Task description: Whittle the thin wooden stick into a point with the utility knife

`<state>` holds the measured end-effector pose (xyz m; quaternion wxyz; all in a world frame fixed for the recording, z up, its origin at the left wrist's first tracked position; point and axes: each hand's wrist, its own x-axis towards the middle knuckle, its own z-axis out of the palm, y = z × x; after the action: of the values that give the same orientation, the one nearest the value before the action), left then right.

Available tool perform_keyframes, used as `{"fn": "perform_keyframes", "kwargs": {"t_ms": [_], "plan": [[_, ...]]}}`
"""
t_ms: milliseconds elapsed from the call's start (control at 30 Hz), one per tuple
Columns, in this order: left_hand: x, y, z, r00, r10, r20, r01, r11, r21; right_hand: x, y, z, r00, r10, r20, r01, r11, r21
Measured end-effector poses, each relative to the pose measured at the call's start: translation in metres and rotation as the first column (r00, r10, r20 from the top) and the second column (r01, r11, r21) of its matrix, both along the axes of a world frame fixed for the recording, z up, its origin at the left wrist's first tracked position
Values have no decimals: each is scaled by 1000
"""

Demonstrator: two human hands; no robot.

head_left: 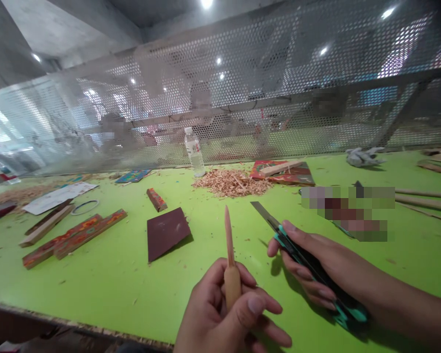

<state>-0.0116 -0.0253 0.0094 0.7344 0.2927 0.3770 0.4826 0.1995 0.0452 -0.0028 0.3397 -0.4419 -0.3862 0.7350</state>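
Note:
My left hand is closed around a carved wooden stick with a thicker handle and a thin, tapered point aimed away from me. To its right, my right hand grips a black and teal utility knife. The knife's blade is extended and angles up and left, apart from the stick. A dark brown sheet of sandpaper lies on the green table left of the stick. Beyond the stick's tip is a heap of wood shavings.
Behind the shavings stands a water bottle, before a perforated metal screen. Painted wood strips lie at left. A painted board, a crumpled grey cloth and thin wooden sticks are on the right.

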Motion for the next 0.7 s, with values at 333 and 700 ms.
{"fn": "perform_keyframes", "kwargs": {"t_ms": [333, 700], "plan": [[-3, 0, -1, 987, -38, -157, 36, 999, -15, 0, 0, 2, 1000, -5, 26, 5, 1000, 9], [-8, 5, -7, 996, -31, -84, 37, 997, 67, -2, -2, 5, 999, 1, 36, -1, 1000, -1]]}}
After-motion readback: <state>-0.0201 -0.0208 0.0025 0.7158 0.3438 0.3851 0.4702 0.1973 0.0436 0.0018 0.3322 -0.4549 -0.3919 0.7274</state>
